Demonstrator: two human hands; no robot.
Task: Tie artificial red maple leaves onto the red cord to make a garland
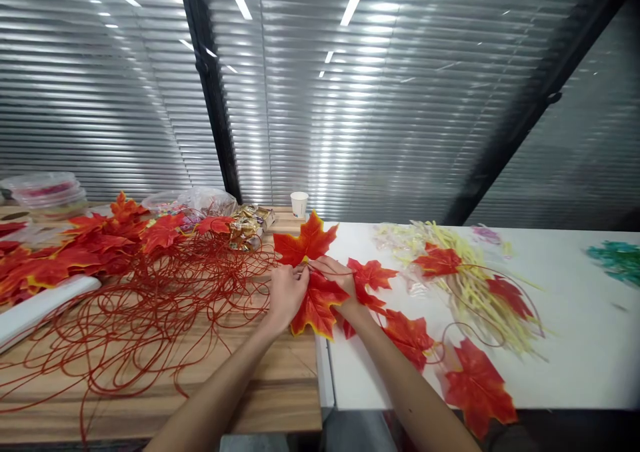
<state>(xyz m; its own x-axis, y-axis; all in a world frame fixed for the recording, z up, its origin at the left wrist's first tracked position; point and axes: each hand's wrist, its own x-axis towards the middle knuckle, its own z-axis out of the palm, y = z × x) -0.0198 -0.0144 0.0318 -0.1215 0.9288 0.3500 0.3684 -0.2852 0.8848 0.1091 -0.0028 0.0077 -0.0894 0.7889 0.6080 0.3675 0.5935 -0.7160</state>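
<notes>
My left hand [289, 293] and my right hand [337, 273] meet over the seam between the two tables, fingers closed in pinches. Between them are an artificial maple leaf [319, 302] pointing down and an upper maple leaf [306, 240], both red-orange with yellow edges. My left fingers grip the leaves near their stem ends; a thin red cord runs by my right fingers, and the exact pinch point is partly hidden. From there a string of leaves, including one red leaf [409, 337] and another leaf [480, 387], trails right along the cord.
A loose tangle of red cord [150, 312] spreads over the wooden table [270, 399]. Behind it lie a leaf pile [95, 245], gold-wrapped packets [250, 227] and lidded tubs [47, 195]. A paper cup [299, 205] stands at the back. Yellow strips [475, 305] cover part of the white table [575, 365].
</notes>
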